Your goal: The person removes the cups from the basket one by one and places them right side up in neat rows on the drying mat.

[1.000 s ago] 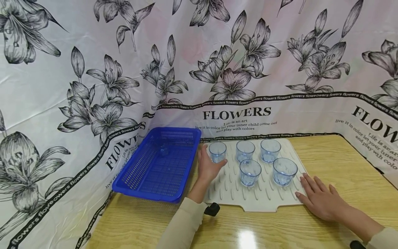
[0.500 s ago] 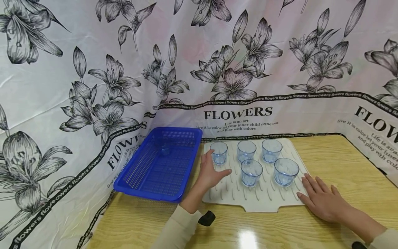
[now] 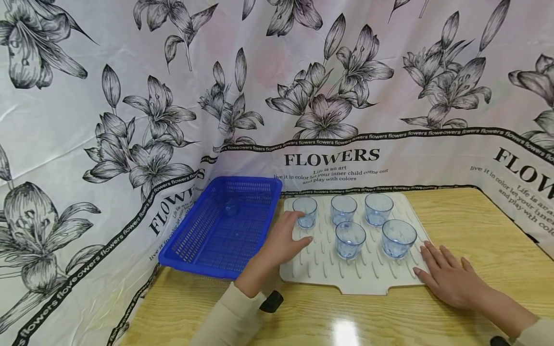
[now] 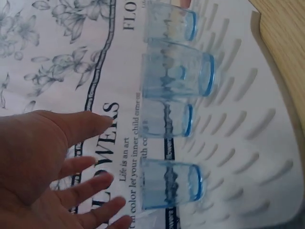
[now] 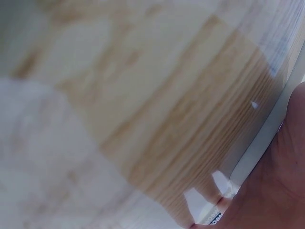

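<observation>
My left hand [image 3: 281,242] is beside the left end of the white ridged board [image 3: 320,269], its fingers spread and holding nothing. In the head view its fingertips overlap the lower left of the left back glass [image 3: 307,216]; in the left wrist view the hand [image 4: 38,162] looks apart from the glasses. Several clear blue glasses stand upright on the board, among them a front glass [image 3: 349,242], a right front glass [image 3: 398,240] and a right back glass [image 3: 379,211]. My right hand [image 3: 452,281] lies flat, fingers extended, at the board's right edge.
A blue plastic basket [image 3: 195,270] stands left of the board, with a small blue glass-like object [image 3: 231,206] inside. A flower-printed cloth [image 3: 329,168] hangs behind the wooden table [image 3: 311,319] and along its sides.
My left hand has drawn away from the left back glass, toward the left and nearer to me. The glass stays on the board. My right hand keeps its place.
</observation>
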The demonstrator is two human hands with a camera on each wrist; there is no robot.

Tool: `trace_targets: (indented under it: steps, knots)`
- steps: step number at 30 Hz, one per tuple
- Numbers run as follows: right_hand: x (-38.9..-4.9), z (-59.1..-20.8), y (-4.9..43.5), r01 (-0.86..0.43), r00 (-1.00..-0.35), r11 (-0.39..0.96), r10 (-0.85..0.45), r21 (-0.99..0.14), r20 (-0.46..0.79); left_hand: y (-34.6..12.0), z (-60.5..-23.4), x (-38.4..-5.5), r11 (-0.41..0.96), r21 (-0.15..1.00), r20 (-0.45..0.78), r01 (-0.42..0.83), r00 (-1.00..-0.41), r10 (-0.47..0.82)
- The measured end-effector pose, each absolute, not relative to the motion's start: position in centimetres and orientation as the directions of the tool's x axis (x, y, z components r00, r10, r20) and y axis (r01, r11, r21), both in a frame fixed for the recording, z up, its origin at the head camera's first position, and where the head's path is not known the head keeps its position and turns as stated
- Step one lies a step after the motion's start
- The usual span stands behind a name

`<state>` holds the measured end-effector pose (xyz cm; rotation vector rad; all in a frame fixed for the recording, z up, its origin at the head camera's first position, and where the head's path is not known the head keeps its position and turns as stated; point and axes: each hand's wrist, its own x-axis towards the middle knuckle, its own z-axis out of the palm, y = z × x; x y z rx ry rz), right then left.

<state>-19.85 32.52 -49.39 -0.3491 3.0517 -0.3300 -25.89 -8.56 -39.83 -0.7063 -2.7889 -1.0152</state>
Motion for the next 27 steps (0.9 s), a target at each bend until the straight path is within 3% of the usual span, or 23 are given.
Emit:
trace_targets:
  steps: [11,27]
  knots:
    - [-19.9,-49.8,32.8,-0.213,-0.973,0.948,-0.228,-0.238,-0.037,-12.6,-37.3,-26.0,0.684,0.498,0.319,0.533,-0.846,0.427]
    - [-19.7,-49.6,32.5,-0.219,-0.974,0.952,-0.227,-0.213,-0.013,-19.4,-37.6,-27.5,0.781,0.5,0.277,0.375,-0.923,0.266]
